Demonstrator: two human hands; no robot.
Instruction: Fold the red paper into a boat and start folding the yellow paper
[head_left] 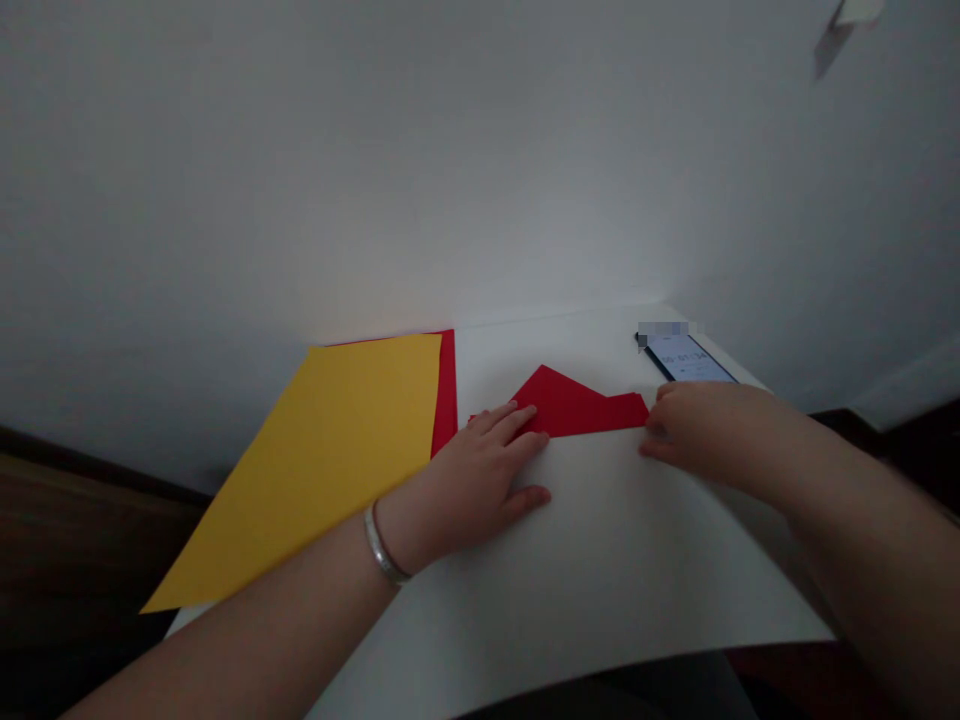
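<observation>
A piece of red paper, folded into a long strip with a pointed peak on its far side, lies on the white table. My left hand rests on its left part, fingers spread and palm down, hiding some of that end. A silver bracelet circles the left wrist. At the paper's right tip, my right hand has its fingers curled together against the end of the strip. The exact pinch is partly hidden by the hand itself.
Left of the hands, a large yellow sheet lies over a red sheet and sticks out past the table's left edge. A phone with a timer on its screen lies at the far right. A pale wall rises behind the table.
</observation>
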